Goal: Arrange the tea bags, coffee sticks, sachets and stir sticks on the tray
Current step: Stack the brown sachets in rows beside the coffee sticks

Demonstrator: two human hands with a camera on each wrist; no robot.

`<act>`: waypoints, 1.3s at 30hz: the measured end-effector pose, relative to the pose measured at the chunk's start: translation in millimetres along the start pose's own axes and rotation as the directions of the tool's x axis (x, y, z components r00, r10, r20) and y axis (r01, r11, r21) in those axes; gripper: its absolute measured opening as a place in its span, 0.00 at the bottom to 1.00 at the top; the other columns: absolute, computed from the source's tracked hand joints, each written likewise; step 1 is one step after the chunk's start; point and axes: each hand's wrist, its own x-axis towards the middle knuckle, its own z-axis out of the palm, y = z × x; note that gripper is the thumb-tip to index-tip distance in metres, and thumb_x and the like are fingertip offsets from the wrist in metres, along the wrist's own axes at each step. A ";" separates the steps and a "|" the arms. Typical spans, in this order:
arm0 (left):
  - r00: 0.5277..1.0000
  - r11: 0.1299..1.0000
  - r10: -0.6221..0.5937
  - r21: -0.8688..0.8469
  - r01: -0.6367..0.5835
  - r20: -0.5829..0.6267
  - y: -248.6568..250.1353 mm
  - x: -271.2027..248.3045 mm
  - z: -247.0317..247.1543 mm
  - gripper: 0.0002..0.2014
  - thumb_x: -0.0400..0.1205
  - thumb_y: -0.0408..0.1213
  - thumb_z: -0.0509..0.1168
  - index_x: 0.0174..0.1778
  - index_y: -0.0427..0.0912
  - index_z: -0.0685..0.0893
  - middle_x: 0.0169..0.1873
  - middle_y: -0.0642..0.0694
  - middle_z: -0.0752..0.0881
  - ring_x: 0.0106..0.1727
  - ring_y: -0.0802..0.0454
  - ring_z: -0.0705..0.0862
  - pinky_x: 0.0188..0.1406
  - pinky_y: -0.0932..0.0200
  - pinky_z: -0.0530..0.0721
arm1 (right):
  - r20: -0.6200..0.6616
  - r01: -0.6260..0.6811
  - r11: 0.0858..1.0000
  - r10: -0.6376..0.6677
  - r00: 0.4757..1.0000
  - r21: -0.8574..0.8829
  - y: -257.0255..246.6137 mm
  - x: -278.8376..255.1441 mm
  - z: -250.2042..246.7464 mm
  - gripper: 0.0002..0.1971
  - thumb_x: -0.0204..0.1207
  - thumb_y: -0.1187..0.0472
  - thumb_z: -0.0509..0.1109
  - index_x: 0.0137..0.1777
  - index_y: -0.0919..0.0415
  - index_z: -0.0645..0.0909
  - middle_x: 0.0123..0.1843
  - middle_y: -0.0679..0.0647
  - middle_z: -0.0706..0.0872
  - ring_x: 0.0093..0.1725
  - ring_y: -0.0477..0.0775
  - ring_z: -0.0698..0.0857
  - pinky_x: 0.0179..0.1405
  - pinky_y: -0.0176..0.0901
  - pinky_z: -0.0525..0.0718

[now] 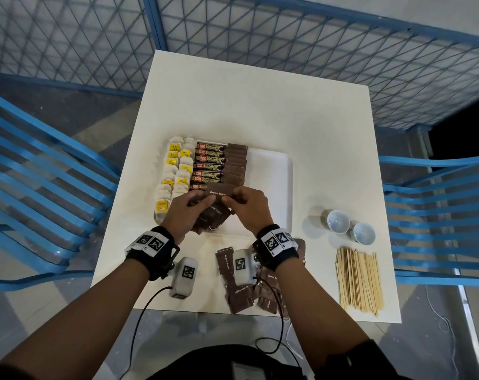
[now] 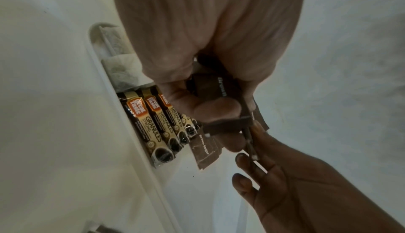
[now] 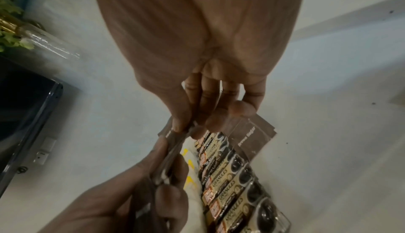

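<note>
A: While the white tray (image 1: 274, 171) holds rows of tea bags (image 1: 175, 171), coffee sticks (image 1: 209, 165) and brown sachets (image 1: 235, 165), how is the present step best done?

B: Judged from the layout, lay the brown sugar sachet (image 1: 219, 192) square against the near end of its row, overlapping evenly, with the fanned bundle (image 1: 209, 215) kept low.

A: Where is the sachet relative to the hands?

B: Between them, over the tray's near half. The right hand (image 1: 248, 207) pinches its right edge with thumb and forefinger; the left hand (image 1: 190, 208) is curled round the bundle, its thumb on the sachet's left end.

A: Smaller items?

B: Loose sachets (image 1: 234, 286) lie under the right wrist; stir sticks (image 1: 359, 278) lie right of the tray, untouched.
</note>
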 end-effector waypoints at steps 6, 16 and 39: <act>0.998 0.998 -0.059 -0.012 0.059 -0.003 -1.4 -2.8 -12.6 0.05 0.81 0.34 0.75 0.52 0.42 0.90 0.34 0.47 0.92 0.24 0.45 0.88 0.15 0.62 0.76 | -0.143 -0.096 0.995 0.090 0.986 -0.034 17.1 6.0 -10.9 0.07 0.76 0.54 0.79 0.40 0.49 0.82 0.40 0.51 0.91 0.40 0.55 0.90 0.46 0.46 0.87; 0.994 0.994 -0.104 0.023 0.104 -0.028 -12.1 -2.0 -37.2 0.11 0.82 0.39 0.75 0.57 0.37 0.87 0.36 0.35 0.92 0.28 0.40 0.89 0.18 0.59 0.79 | -0.150 -0.249 0.953 0.225 0.963 -0.170 41.1 -3.0 1.5 0.04 0.75 0.56 0.79 0.46 0.54 0.89 0.36 0.46 0.87 0.42 0.49 0.85 0.46 0.37 0.82; 0.991 0.991 -0.133 0.008 0.133 -0.029 -8.4 1.2 -49.0 0.14 0.81 0.43 0.76 0.56 0.39 0.87 0.43 0.34 0.93 0.34 0.37 0.89 0.20 0.58 0.80 | -0.256 -0.320 0.937 0.279 0.925 -0.136 36.6 2.6 11.0 0.11 0.71 0.51 0.84 0.43 0.52 0.84 0.37 0.47 0.87 0.45 0.49 0.86 0.47 0.35 0.79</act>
